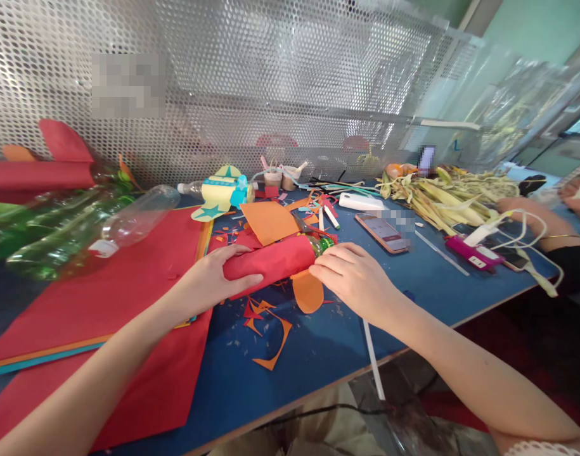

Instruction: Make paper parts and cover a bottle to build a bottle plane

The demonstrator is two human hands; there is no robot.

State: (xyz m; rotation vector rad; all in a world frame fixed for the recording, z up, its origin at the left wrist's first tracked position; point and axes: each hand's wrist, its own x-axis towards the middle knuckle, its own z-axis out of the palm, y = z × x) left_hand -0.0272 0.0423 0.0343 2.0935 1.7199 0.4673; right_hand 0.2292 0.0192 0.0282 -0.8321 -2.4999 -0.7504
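A plastic bottle wrapped in red paper [275, 261] lies on its side on the blue table, its green neck [324, 243] pointing right. My left hand [218, 272] wraps round the left end of the wrapped bottle, thumb in front and fingers behind. At the neck end, my right hand [349, 272] has its fingers bent together; what they hold, if anything, is hidden. An orange rounded paper piece [309, 292] sticks out below the neck. Behind the bottle is an orange paper sheet [267, 221]. Orange and red scraps [276, 345] lie in front.
Red paper sheets [104, 285] and green bottles [66, 234] fill the left. A decorated bottle [223, 192], cups [272, 177], a phone [382, 232], dried husks [442, 196] and a purple power strip [474, 253] stand or lie behind and right. Another person's arm [532, 218] is at the far right.
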